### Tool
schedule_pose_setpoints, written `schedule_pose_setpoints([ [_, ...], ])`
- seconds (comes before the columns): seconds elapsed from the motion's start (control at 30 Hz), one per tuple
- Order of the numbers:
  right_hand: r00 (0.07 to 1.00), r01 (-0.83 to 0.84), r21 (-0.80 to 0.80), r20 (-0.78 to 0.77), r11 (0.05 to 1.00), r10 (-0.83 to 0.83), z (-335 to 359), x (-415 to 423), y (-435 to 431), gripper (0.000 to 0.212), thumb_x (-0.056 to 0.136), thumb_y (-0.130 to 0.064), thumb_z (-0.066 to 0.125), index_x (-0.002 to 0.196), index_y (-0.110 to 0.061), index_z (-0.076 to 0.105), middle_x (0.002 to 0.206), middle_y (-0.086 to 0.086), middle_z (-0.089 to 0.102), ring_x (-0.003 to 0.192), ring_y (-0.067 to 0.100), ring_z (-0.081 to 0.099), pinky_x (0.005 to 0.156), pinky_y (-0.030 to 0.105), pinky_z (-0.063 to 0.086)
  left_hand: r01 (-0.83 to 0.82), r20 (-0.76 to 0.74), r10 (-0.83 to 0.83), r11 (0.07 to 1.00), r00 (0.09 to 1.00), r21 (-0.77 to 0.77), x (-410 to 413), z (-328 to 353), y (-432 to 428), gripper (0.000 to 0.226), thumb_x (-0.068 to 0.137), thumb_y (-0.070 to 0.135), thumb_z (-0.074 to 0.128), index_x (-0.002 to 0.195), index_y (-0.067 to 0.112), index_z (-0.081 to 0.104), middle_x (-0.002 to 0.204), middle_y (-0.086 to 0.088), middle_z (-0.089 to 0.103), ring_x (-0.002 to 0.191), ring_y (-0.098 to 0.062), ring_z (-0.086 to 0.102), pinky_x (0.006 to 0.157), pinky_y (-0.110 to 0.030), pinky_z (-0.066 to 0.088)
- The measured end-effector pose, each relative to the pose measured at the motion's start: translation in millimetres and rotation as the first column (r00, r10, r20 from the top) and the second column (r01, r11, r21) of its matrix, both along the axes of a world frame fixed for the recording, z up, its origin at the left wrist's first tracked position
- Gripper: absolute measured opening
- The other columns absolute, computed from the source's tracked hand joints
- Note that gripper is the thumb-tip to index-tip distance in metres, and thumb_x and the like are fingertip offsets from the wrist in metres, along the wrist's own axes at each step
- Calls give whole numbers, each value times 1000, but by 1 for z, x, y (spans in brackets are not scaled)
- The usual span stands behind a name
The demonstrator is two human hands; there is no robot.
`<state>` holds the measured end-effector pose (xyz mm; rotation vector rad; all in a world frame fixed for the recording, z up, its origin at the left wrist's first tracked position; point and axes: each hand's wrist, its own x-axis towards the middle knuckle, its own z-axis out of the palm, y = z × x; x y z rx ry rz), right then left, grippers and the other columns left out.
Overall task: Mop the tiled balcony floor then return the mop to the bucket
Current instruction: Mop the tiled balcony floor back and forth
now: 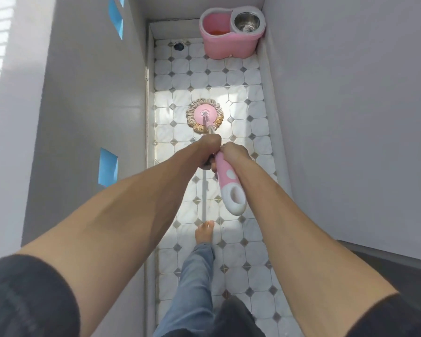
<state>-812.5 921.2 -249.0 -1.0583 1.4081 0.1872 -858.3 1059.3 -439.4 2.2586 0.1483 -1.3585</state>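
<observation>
Left hand and right hand both wrapped around pink-and-white plastic mop handle. Round string mop head flat on sunlit white octagon-tiled floor — well short of pink spin bucket in far corner.

Glossy floor tiles; plastic bucket, steel basket.

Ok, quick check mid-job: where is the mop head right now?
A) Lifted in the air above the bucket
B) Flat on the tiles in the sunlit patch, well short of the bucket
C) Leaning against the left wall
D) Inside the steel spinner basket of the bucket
B: the mop head lies flat on the sunlit tiled floor, several tile rows short of the pink bucket in the far corner, both hands on the handle.
</observation>
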Motion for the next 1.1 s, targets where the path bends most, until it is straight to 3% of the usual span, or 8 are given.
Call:
schedule_pose_setpoints([
  [0.17,999,23,-20,-26,1000,-23,3,-71,46,19,89,-12,45,89,-5,62,64,16,64,41,23,55,51,24,45,-9,119,2,998,993,64,5,7,22,21,107,-1,22,98,-4,41,145,-10,51,132,-22,51,108,-34,41],
  [0.23,999,26,-27,-22,999,-26,7,-107,68,18,89,-11,44,88,-5,61,67,17,63,45,24,54,53,26,44,-38,-122,57,988,991,148,1,78,2,20,106,9,29,88,4,35,114,-19,65,98,-27,66,82,-38,54],
  [0.3,999,-4,-27,-37,1000,3,15,-141,88,19,89,-13,44,88,-4,61,72,17,63,54,27,56,59,29,46,290,-170,-295,956,940,-53,-17,142,-11,29,99,19,31,74,10,44,60,-13,56,43,-20,51,45,-25,39],
  [0.37,998,-32,-32,-48,999,30,24,-185,115,20,94,-15,44,90,-5,60,79,16,63,63,27,57,61,24,45,305,-182,-331,939,926,-159,-55,167,9,29,92,18,30,67,11,45,39,-7,44,28,-14,36,48,-16,30],
  [0.63,998,-56,-73,-32,996,54,61,-278,175,25,94,-12,43,107,-1,61,88,16,60,73,27,55,68,33,44,352,-194,-381,921,904,-166,-143,208,69,26,85,9,30,62,9,43,34,-6,40,33,-14,31,50,-18,24],
  [0.77,1000,-24,-71,-13,997,23,75,-277,171,19,89,-10,45,82,-6,61,47,10,59,35,20,54,38,15,40,343,-150,-364,927,919,-150,-134,205,63,22,85,5,36,67,8,47,42,-7,46,36,-17,39,51,-19,34],
  [0.97,998,-55,-109,-44,993,50,56,-231,137,16,103,-14,41,93,-6,50,70,8,54,49,13,44,16,9,18,326,-135,-347,932,928,-157,-94,186,27,26,94,11,36,70,7,45,45,-7,44,31,-17,40,43,-15,36],
  [1.1,998,-10,-67,-67,998,5,47,-176,78,26,99,-19,43,81,-7,57,30,2,55,20,15,51,22,6,24,293,-118,-310,945,943,-146,-40,177,-31,23,92,7,38,71,7,45,46,-8,43,26,-15,40,41,-12,38],
])
